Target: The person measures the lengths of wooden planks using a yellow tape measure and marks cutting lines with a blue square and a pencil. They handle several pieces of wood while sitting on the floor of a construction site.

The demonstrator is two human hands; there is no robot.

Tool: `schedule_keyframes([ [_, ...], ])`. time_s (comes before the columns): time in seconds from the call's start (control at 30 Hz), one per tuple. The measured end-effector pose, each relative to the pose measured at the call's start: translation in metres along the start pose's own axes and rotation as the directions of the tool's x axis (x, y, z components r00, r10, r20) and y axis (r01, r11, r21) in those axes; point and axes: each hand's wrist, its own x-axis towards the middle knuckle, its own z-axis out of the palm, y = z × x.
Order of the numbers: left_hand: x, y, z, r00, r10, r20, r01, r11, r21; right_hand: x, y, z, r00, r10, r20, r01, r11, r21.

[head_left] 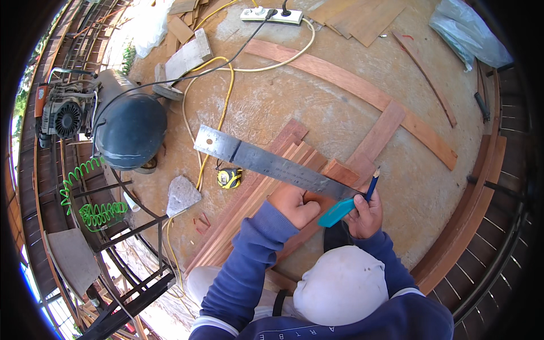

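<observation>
A large try square, with a long steel blade [277, 167] and a teal handle [336, 212], lies across several reddish-brown wooden strips [255, 209]. My right hand [365, 217] is closed at the handle end of the square, with a blue pencil [373, 185] also between its fingers, point upward. My left hand [294, 207] is curled against a wooden board [340, 172] just below the blade; its fingertips are hidden. The board's end sticks out past the blade's far edge. A pale, cloth-covered rounded shape [340, 286], apparently my knee, sits below my hands.
A yellow-black tape measure [229, 178] and a stone chunk [183, 195] lie to the left. An air compressor [129, 122] stands farther left. Cables run to a white power strip [272, 16]. Long planks [340, 85] lie beyond my hands. A plastic bag [470, 34] is at far right.
</observation>
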Motion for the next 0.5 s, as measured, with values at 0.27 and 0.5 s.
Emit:
schedule_keyframes([
  [0.27,-0.002,0.008,0.01,0.998,0.052,0.018,-0.053,0.998,0.045,-0.007,-0.003,0.007,0.999,-0.033,-0.039,0.034,0.999,0.007],
  [0.5,0.01,0.01,0.012,0.999,-0.013,-0.035,0.013,1.0,-0.023,-0.009,-0.01,0.011,0.999,-0.023,-0.032,0.021,0.999,-0.045],
])
